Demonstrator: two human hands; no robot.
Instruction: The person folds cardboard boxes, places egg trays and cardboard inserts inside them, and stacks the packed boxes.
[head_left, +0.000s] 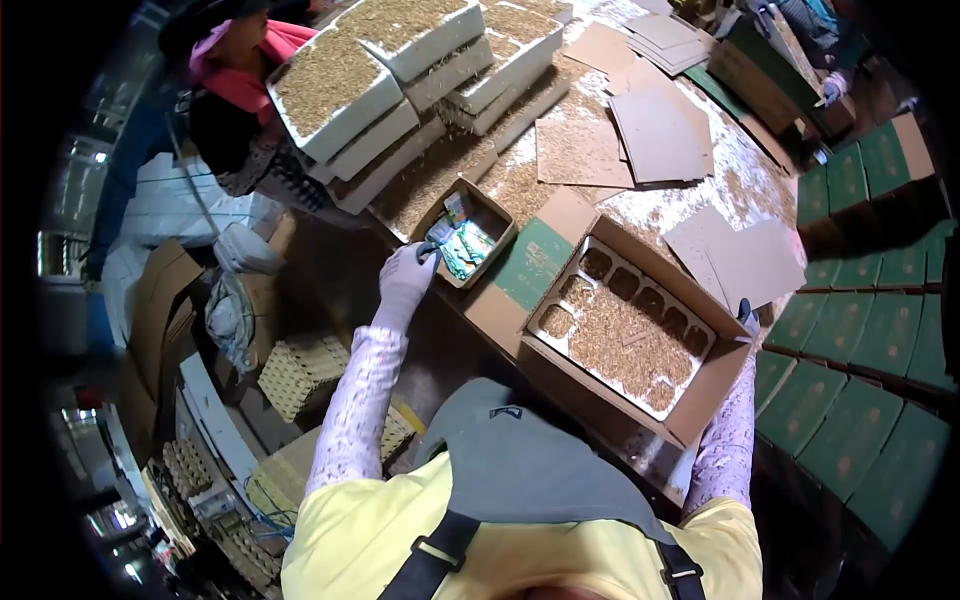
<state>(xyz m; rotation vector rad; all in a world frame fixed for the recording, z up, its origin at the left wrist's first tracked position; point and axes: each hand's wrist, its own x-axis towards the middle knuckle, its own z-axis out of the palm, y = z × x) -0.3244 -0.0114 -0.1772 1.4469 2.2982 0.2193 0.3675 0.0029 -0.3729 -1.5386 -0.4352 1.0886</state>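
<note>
My left hand, in a pale glove with dark fingertips, is closed on the near left rim of a small cardboard box. Colourful packets lie inside that box. To its right stands an open cardboard carton, with a green-printed flap folded out on its left. Inside the carton sits a white foam tray with cups around its edge and loose brown husks over its middle. My right hand is at the carton's right corner, mostly hidden by the wall, fingers bent at the edge.
Husk-filled foam trays are stacked at the table's back left, beside a person in a pink scarf. Flat cardboard sheets lie farther back. Green cartons are piled at right, and egg trays stand at lower left.
</note>
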